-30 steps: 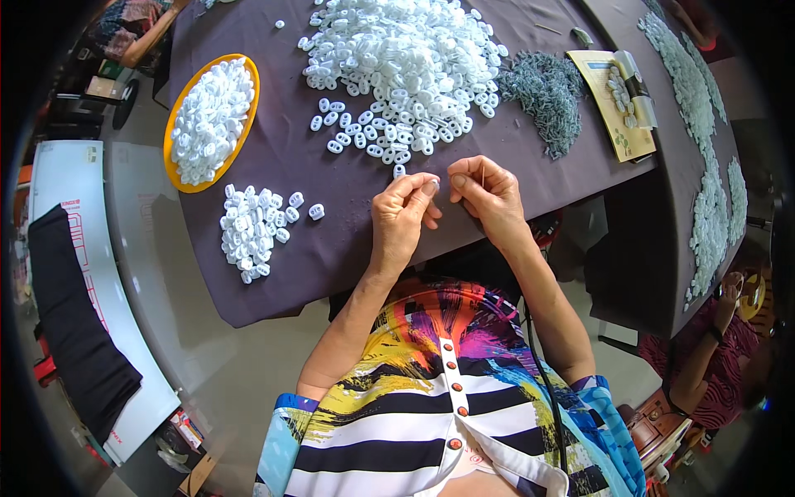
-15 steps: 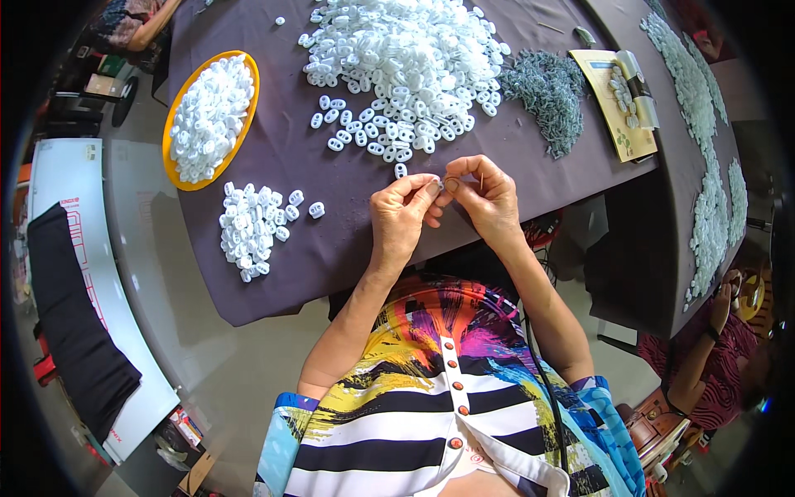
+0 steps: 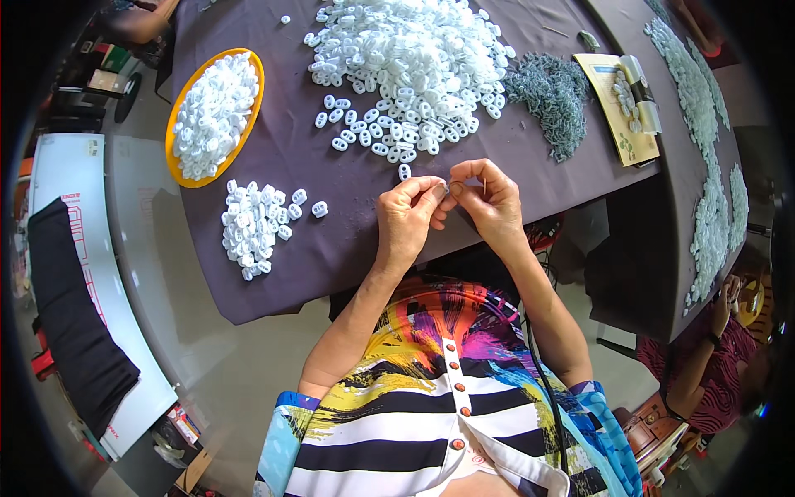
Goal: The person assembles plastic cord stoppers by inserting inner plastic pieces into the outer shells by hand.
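My left hand pinches a small white two-holed plastic piece, mostly covered by the fingertips. Close against it, my right hand has its thumb and fingers pressed together; a thin pale sliver shows by its fingers, too small to name. Both hands are held over the table's near edge. Just beyond them lies a single white oval piece, below a big heap of the same white two-holed pieces. Right of that heap is a pile of small grey-green bits.
A yellow oval tray full of white pieces stands at left, with a smaller pile nearer me. A yellowish booklet carries several pieces and a clear-and-black object. More pieces cover the right-hand table. Another person sits at far right.
My hands stay together, fingertips shifting slightly around the white piece. The whole view has moved a little; the piles look the same.
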Demonstrator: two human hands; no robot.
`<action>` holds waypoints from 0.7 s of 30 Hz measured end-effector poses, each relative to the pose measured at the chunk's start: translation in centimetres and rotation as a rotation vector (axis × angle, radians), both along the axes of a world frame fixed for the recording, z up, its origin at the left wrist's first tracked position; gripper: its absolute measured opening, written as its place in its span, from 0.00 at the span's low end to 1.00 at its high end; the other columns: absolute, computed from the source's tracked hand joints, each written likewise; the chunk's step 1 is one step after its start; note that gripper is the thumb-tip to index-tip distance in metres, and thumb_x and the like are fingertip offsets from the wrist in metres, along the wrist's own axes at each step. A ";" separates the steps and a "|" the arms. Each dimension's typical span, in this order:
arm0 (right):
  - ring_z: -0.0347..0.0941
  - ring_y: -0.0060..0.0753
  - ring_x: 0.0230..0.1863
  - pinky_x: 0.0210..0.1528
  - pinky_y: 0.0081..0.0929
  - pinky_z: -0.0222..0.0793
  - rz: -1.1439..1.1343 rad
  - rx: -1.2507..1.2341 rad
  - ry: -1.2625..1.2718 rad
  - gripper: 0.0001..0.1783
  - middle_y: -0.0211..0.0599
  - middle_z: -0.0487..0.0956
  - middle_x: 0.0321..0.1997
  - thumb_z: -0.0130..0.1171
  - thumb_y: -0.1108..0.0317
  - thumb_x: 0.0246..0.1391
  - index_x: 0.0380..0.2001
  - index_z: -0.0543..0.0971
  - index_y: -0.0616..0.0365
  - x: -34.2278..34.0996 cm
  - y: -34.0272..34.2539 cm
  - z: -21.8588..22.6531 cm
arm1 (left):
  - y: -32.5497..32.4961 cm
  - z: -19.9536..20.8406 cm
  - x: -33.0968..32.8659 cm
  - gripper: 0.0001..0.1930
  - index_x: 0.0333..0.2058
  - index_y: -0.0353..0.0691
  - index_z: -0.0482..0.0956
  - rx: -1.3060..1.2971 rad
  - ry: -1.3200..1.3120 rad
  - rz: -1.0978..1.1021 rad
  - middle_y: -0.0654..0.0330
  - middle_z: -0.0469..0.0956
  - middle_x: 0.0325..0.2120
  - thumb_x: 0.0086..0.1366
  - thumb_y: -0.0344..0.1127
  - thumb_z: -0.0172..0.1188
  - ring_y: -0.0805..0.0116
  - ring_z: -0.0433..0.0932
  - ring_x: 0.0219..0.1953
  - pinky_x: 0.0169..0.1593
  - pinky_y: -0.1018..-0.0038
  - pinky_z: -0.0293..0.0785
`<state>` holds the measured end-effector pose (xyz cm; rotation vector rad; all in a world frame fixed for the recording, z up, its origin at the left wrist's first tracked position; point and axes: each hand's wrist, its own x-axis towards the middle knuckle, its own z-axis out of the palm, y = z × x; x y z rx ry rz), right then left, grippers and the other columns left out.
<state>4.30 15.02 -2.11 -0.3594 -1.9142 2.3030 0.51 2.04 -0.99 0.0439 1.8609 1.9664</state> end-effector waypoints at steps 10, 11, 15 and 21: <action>0.72 0.16 0.25 0.27 0.15 0.68 0.035 0.100 0.028 0.07 0.28 0.74 0.25 0.52 0.83 0.50 0.33 0.72 0.64 0.2 -0.1 -0.1 | -0.1 -0.8 0.2 0.05 0.32 0.33 0.79 -0.052 0.086 0.000 0.64 0.77 0.20 0.60 0.28 0.56 0.82 0.72 0.19 0.21 0.84 0.70; 0.70 0.15 0.23 0.26 0.14 0.66 0.042 0.140 0.035 0.07 0.28 0.74 0.25 0.51 0.84 0.50 0.33 0.72 0.64 0.2 -0.2 -0.1 | -0.1 -0.9 0.3 0.05 0.32 0.33 0.79 -0.053 0.087 0.003 0.64 0.77 0.20 0.60 0.28 0.56 0.82 0.72 0.19 0.21 0.84 0.70; 0.70 0.16 0.24 0.26 0.14 0.66 0.073 0.162 0.007 0.08 0.29 0.73 0.27 0.50 0.86 0.50 0.32 0.71 0.64 0.1 -0.1 0.2 | 0.0 -1.1 0.5 0.04 0.32 0.33 0.79 -0.060 0.116 -0.006 0.64 0.77 0.21 0.60 0.26 0.56 0.82 0.72 0.19 0.21 0.84 0.70; 0.71 0.17 0.25 0.26 0.13 0.66 0.070 0.071 -0.018 0.08 0.30 0.75 0.28 0.52 0.85 0.49 0.33 0.72 0.64 -0.3 0.0 0.1 | -0.5 -0.9 0.8 0.05 0.32 0.32 0.78 0.024 0.104 0.064 0.63 0.77 0.21 0.60 0.26 0.56 0.81 0.73 0.19 0.21 0.83 0.72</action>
